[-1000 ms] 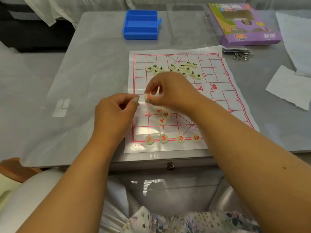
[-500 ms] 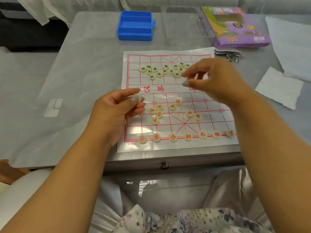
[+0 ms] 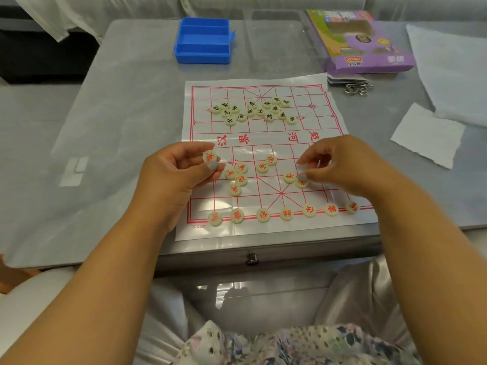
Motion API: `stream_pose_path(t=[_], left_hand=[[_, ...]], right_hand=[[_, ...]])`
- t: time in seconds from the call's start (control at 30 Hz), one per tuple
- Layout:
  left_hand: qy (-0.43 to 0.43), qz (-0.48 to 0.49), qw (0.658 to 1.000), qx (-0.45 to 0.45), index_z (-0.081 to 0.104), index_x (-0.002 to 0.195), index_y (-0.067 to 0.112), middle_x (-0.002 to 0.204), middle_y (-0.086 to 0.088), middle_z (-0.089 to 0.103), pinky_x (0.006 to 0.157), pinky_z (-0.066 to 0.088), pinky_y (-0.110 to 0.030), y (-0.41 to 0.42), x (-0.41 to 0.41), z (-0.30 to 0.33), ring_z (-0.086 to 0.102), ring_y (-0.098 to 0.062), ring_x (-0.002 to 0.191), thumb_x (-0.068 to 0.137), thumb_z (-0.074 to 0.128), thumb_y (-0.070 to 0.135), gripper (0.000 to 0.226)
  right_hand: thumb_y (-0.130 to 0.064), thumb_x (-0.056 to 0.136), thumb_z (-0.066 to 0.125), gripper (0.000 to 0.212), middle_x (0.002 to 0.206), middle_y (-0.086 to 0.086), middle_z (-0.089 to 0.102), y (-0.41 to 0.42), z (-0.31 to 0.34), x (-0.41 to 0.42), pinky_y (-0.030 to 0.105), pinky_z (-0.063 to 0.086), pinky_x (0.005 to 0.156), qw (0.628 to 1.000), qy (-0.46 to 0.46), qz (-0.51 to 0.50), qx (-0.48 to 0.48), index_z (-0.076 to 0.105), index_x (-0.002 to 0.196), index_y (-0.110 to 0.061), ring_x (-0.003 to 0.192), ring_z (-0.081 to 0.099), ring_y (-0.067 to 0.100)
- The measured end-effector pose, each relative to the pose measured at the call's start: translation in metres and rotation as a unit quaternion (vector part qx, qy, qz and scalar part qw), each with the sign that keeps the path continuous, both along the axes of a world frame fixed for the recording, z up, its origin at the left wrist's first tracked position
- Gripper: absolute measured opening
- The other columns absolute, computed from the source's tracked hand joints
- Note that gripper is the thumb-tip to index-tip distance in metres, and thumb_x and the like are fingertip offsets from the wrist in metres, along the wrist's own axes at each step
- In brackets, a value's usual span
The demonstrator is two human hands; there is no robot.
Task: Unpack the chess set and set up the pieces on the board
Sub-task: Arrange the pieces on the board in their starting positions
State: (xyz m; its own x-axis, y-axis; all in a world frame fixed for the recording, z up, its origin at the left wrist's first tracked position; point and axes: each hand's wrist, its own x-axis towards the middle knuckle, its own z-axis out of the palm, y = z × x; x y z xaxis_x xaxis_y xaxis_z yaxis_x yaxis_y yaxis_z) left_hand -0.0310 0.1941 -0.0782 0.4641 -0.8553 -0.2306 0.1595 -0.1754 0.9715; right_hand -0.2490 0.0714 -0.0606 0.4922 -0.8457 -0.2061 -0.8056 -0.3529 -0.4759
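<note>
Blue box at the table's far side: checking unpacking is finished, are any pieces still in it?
No, the blue box shows only bare blue compartments.

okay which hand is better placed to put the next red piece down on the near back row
Left, probably. The left hand already pinches a red piece above the board; the right hand only touches a loose piece.

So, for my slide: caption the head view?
Left hand holds a red xiangqi piece; right hand touches another.
</note>
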Motion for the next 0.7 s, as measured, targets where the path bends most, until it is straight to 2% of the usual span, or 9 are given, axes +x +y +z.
stream_pose_path(t=[0.17, 0.3, 0.43, 0.57, 0.7], left_hand=[[0.002, 0.006, 1.0, -0.003, 0.068, 0.104, 0.014, 0.091, -0.002, 0.075, 0.071, 0.058, -0.023, 0.0, 0.003, -0.001, 0.073, -0.018, 0.085, 0.082, 0.066, 0.0, 0.026], [-0.006, 0.002, 1.0, -0.002, 0.068, 0.106, 0.013, 0.091, -0.003, 0.075, 0.072, 0.058, -0.024, 0.001, 0.004, -0.003, 0.072, -0.018, 0.085, 0.082, 0.066, 0.001, 0.026], [-0.013, -0.002, 1.0, 0.003, 0.067, 0.105, 0.014, 0.086, -0.003, 0.075, 0.071, 0.059, -0.025, -0.001, 0.003, -0.003, 0.073, -0.019, 0.082, 0.081, 0.068, 0.006, 0.025], [-0.025, -0.005, 1.0, 0.011, 0.066, 0.103, 0.016, 0.081, -0.001, 0.075, 0.065, 0.058, -0.022, 0.0, 0.001, 0.0, 0.073, -0.018, 0.075, 0.08, 0.069, 0.012, 0.024], [-0.024, -0.006, 1.0, 0.012, 0.065, 0.101, 0.017, 0.081, -0.002, 0.075, 0.065, 0.058, -0.022, 0.001, 0.0, 0.001, 0.073, -0.018, 0.075, 0.078, 0.07, 0.011, 0.024]], right_hand=[[-0.029, 0.077, 0.074, 0.03, 0.092, -0.008, 0.062, -0.001, 0.0, 0.008, 0.017, 0.046, 0.071, 1.0, 0.003, 0.011, -0.001, 0.065, 0.105, -0.027, 0.08, 0.057, 0.01], [-0.028, 0.075, 0.076, 0.033, 0.089, -0.012, 0.059, -0.005, 0.002, 0.002, 0.011, 0.041, 0.065, 1.0, 0.015, 0.012, 0.01, 0.064, 0.106, -0.028, 0.079, 0.057, 0.006], [-0.034, 0.074, 0.076, 0.032, 0.092, -0.011, 0.061, 0.0, -0.003, 0.006, 0.013, 0.045, 0.069, 0.999, 0.02, 0.026, 0.01, 0.065, 0.103, -0.029, 0.082, 0.057, 0.007], [-0.034, 0.076, 0.075, 0.027, 0.091, -0.013, 0.058, 0.006, -0.005, 0.013, 0.012, 0.043, 0.068, 0.999, 0.019, 0.036, -0.018, 0.067, 0.101, -0.028, 0.078, 0.054, 0.004], [-0.032, 0.078, 0.073, 0.024, 0.094, -0.01, 0.061, 0.01, -0.005, 0.016, 0.019, 0.047, 0.074, 0.998, 0.016, 0.045, -0.044, 0.069, 0.101, -0.025, 0.081, 0.055, 0.007]])
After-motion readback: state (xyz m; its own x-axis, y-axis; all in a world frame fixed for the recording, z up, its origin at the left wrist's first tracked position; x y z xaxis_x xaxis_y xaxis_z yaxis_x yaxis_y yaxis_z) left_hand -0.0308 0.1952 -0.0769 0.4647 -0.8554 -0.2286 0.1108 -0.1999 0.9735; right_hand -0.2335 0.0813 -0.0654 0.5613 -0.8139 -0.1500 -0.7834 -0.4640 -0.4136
